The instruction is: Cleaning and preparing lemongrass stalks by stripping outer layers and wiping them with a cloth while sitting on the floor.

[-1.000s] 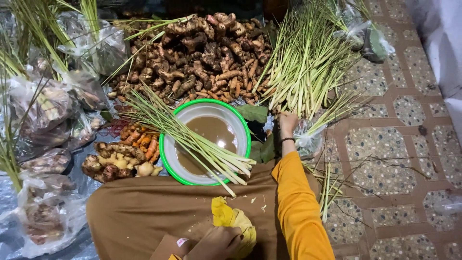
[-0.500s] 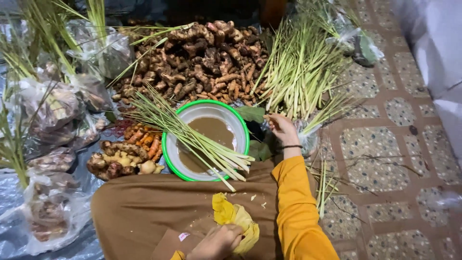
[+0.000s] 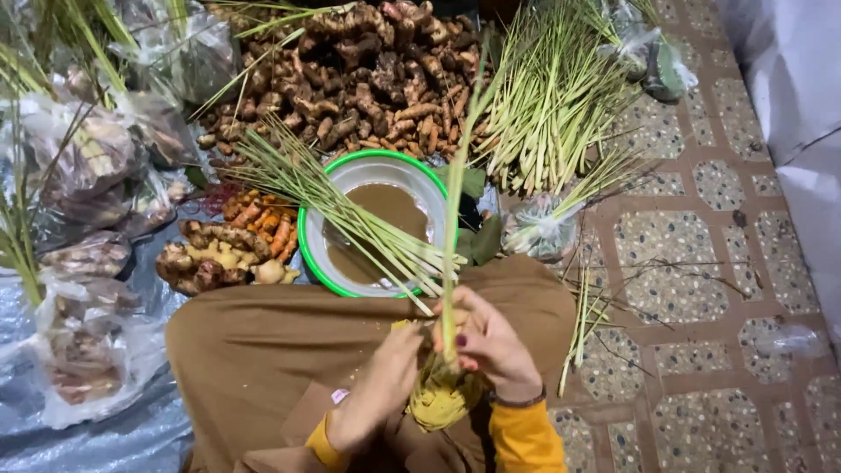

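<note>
**Lemongrass stalk in hand, most of the heap untouched**

Lemongrass stalk (image 3: 455,175) stands nearly upright over the person's lap, its base held between both hands. The right hand (image 3: 489,343) is closed around the lower stem, fingers curled on it; the left hand (image 3: 392,363) pinches it from the other side, just above a yellow cloth (image 3: 438,398) on the brown skirt.

A few stalks (image 3: 342,206) lie across the green-rimmed basin (image 3: 308,263) of brown water, so I judge those already dealt with. Far more waits: the big lemongrass pile (image 3: 552,105) at far right looks barely reduced, and some loose stems (image 3: 583,315) lie on the tiled floor (image 3: 701,228). Work seems at an early stage. Ginger-like roots (image 3: 368,79) lie far behind the basin, orange turmeric (image 3: 263,223) to its left.
</note>
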